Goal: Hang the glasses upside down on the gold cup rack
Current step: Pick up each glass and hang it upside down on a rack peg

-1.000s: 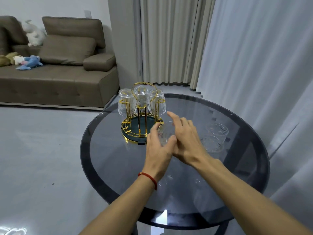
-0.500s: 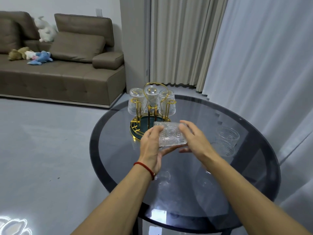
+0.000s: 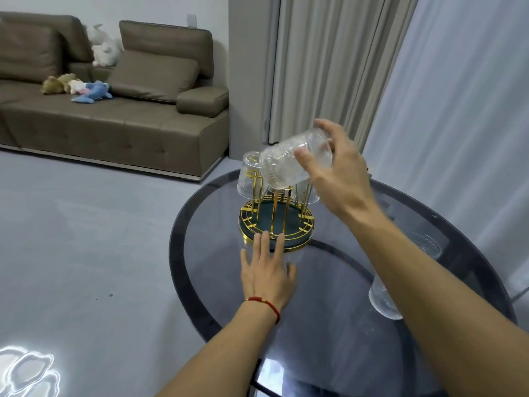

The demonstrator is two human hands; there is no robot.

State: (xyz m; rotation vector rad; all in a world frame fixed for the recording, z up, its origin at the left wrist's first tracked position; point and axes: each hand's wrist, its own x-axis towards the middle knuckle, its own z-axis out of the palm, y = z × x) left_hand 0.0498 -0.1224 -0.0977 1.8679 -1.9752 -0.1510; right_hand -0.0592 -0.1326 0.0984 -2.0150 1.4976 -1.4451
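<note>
Fingers (image 3: 305, 153) of the right hand (image 3: 340, 179) curl round a ribbed glass (image 3: 289, 161), tipped mouth-down toward the left, just above the rack (image 3: 276, 224). The left hand (image 3: 267, 270) lies flat and spread on the table (image 3: 200, 276), holding nothing, its fingertips touching the rack's base. One inverted glass (image 3: 246, 179) hangs plainly on the left prong; more seem to hang behind the held one, though their number cannot be told. Two further glasses wait on the table at the right, one (image 3: 383, 299) near the right forearm and one (image 3: 426, 247) beyond it. By the look of it, the task is partly done. The rack's dark green tray holds nothing visible.
</note>
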